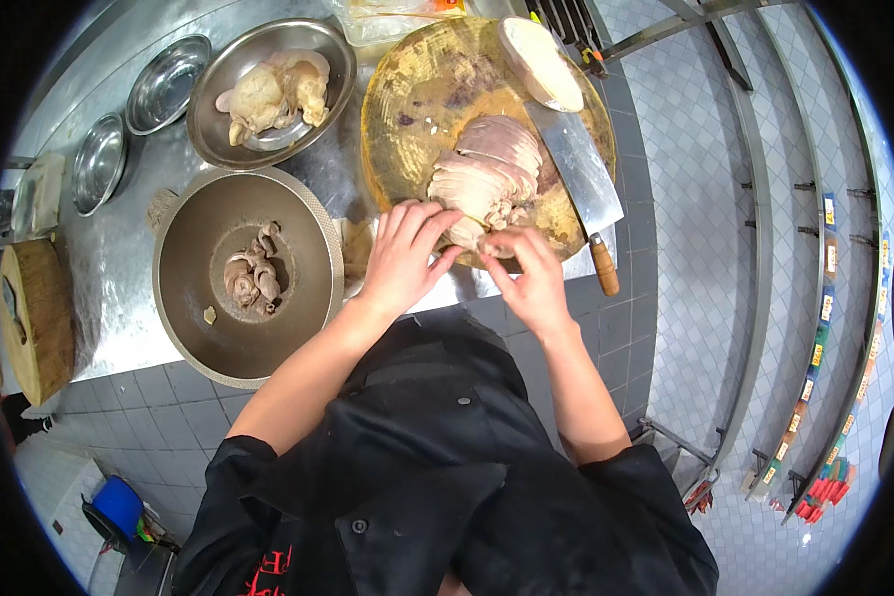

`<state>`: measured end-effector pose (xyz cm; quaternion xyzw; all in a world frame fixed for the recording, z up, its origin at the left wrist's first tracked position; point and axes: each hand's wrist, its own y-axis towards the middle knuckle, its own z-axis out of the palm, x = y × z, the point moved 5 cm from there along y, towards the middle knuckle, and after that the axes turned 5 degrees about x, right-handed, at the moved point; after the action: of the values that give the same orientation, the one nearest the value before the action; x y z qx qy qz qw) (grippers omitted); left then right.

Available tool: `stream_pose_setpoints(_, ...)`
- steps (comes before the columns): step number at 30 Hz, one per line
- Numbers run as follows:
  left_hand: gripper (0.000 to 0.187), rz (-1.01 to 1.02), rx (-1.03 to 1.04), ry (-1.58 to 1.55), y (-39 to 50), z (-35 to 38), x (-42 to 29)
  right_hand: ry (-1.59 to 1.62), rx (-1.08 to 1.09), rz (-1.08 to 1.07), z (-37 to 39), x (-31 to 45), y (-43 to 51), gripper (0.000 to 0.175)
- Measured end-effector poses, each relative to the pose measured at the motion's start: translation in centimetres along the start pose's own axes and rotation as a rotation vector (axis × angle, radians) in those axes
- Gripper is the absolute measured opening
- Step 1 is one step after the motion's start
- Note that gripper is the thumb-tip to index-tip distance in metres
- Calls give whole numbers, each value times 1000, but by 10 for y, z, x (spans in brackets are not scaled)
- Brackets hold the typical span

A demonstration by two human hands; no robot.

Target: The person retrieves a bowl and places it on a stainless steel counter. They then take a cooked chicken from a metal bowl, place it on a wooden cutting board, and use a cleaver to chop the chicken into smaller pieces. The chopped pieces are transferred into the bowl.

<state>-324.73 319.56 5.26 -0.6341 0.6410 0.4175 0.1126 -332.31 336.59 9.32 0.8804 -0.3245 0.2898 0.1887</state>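
Observation:
Sliced cooked meat point(484, 167) lies in a fanned pile on a round wooden chopping block point(417, 82). At the pile's near edge, my left hand point(411, 249) touches the meat with its fingertips. Opposite it, my right hand point(525, 272) has its thumb and fingers around a small piece of the meat at the block's front edge. A cleaver point(574, 164) with a wooden handle lies flat on the right side of the block, its handle past the edge. A pale oval tub or block point(540, 63) rests by the cleaver's far end; what it is I cannot tell.
Left of my arm stands a deep brown pan point(182, 298) holding coiled meat pieces point(253, 276). Behind it, a steel bowl point(212, 145) holds cooked poultry pieces point(268, 93). Two smaller steel bowls point(167, 83) point(99, 164) and another wooden block point(45, 320) stand farther left. Metal racks are at right.

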Motion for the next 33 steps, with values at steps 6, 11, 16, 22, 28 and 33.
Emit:
stream_pose_setpoints(6, 40, 1, 44, -14, 6, -2, 2, 58, -72, 10, 8, 0, -4, 30)
stream_pose_setpoints(11, 35, 133, 152, -8, 9, -6, -1, 21, -108, -46, 14, -3, -6, 42)
stream_pose_setpoints(16, 35, 222, 215, -22, 8, 4, -1, -91, -90, -136, 17, 1, -2, 35)
stream_pose_setpoints(22, 40, 287, 150, -138, -2, 8, -9, -50, -55, -123, 14, 2, -5, 35)
stream_pose_setpoints(28, 31, 185, 121, -111, -1, 11, -13, -92, 5, -9, 19, -2, -8, 35)
stream_pose_setpoints(33, 24, 197, 157, -145, -4, 9, -12, -65, -37, -61, 19, 5, -12, 32)
